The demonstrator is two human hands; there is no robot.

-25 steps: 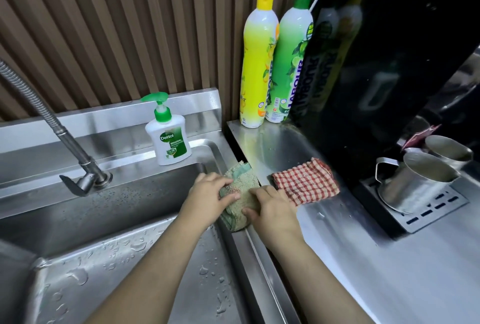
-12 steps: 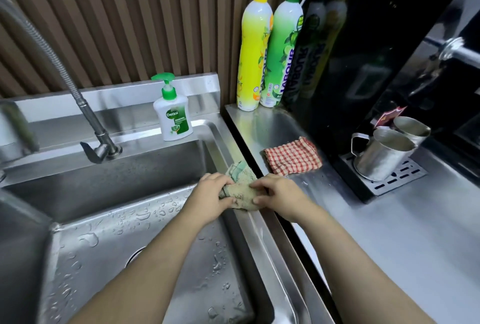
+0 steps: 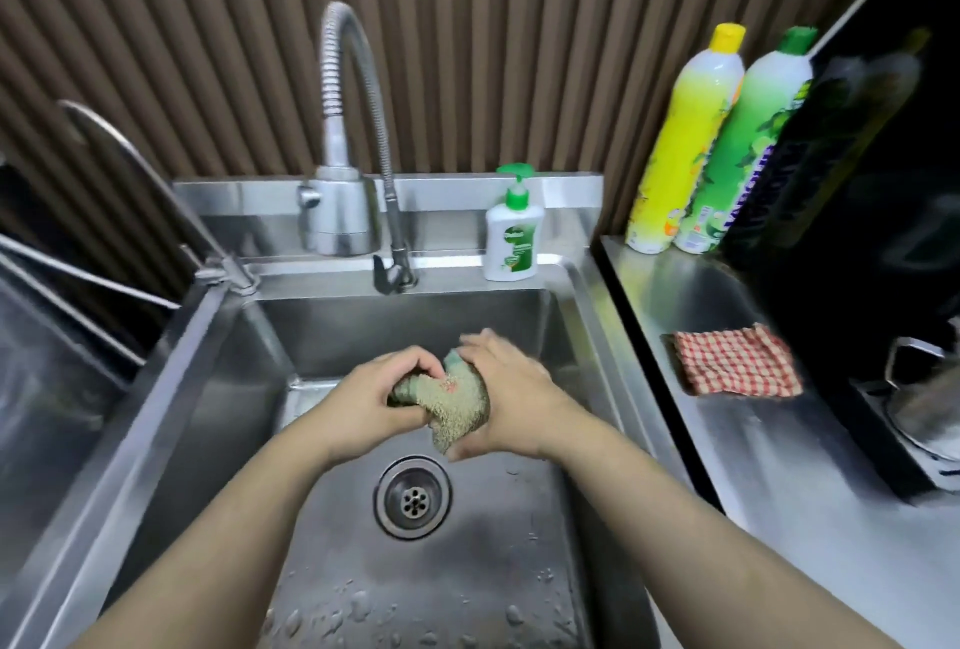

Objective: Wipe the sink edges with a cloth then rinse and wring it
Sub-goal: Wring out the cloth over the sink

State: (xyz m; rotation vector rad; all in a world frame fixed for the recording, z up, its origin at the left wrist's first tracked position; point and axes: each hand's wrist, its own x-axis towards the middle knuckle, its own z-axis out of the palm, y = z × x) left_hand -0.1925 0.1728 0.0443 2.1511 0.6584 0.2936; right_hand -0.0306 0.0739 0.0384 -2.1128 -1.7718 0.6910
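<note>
Wiping prob. done: green terry cloth [image 3: 451,406] is gripped by left hand [image 3: 375,401] & right hand [image 3: 511,401] over steel sink [image 3: 586,321]; rinse/wring pending.

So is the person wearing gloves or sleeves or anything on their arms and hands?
No gloves. The left hand and the right hand are both bare, and no ring shows on the fingers in view. The left forearm and the right forearm are bare too: no sleeve, watch or bracelet shows down to the picture's bottom edge.
</note>
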